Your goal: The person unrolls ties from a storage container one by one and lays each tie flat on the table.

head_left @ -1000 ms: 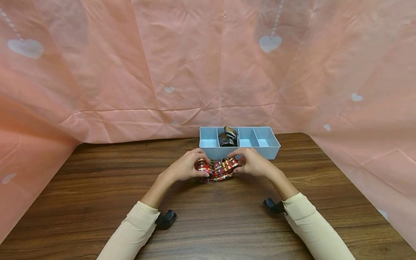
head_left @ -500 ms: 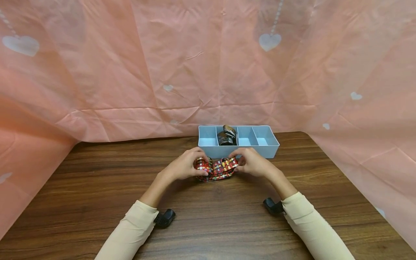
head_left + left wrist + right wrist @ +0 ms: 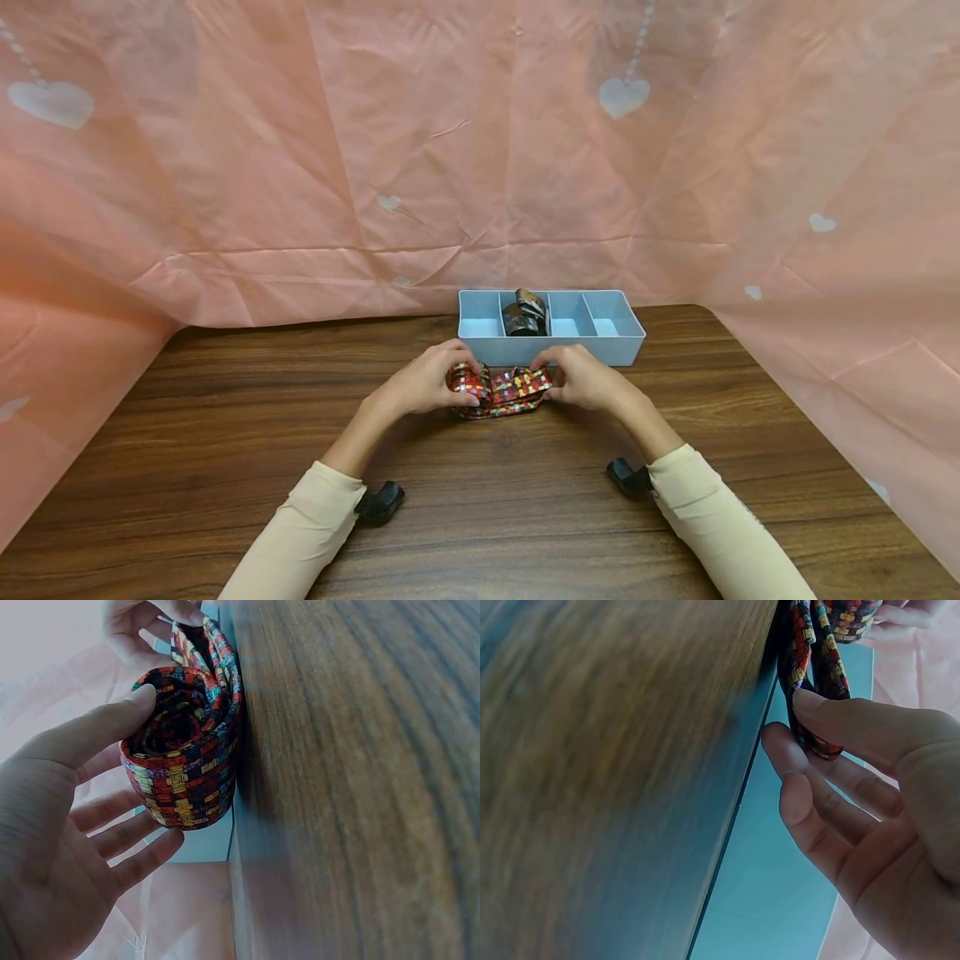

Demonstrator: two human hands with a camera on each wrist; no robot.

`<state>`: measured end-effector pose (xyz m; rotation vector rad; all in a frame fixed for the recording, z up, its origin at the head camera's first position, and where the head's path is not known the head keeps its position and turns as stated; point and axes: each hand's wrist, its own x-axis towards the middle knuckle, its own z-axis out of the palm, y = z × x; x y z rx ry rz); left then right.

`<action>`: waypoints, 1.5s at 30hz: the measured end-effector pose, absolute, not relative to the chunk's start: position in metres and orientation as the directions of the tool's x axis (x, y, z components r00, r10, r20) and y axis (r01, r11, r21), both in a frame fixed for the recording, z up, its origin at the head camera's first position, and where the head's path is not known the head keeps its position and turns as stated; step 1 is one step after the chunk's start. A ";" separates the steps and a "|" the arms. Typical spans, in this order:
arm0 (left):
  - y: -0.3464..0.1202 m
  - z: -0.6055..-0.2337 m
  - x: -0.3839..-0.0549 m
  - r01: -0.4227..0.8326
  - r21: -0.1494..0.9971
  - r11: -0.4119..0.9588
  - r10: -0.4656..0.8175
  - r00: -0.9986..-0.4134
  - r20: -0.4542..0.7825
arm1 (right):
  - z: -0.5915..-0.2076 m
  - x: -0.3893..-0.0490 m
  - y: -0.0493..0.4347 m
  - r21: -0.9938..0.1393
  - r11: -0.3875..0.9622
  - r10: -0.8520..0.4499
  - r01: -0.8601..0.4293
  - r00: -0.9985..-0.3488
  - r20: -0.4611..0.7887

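A red, black and yellow woven-pattern necktie (image 3: 519, 383) lies in front of the blue box, partly coiled. My left hand (image 3: 431, 379) holds its coiled part. In the left wrist view, the thumb lies on the coil's (image 3: 180, 780) upper rim and the other fingers stand behind it. My right hand (image 3: 588, 379) pinches the other end, where the strip doubles back. The right wrist view shows the thumb on this folded end (image 3: 825, 667), with the index finger opposite. Flat layers of the necktie run between both hands, low on the wooden table.
A light blue box (image 3: 555, 351) with several compartments stands just behind my hands. One compartment holds a dark brown patterned rolled strip (image 3: 522, 319), which rises above the rim. The brown wooden table (image 3: 495, 517) meets a pink curtain (image 3: 450, 167) at the back and sides.
My right hand has shifted slightly right with the folded end, and the flat part looks a little more stretched out. The left hand keeps its hold on the coil.
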<state>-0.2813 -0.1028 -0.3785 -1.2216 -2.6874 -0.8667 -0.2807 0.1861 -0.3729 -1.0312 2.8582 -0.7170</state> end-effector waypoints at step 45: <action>-0.111 -0.383 -0.283 0.696 0.483 0.532 0.671 -0.694 0.261 | -0.374 -0.281 0.189 -0.418 0.684 -0.604 -0.598 -0.785 0.137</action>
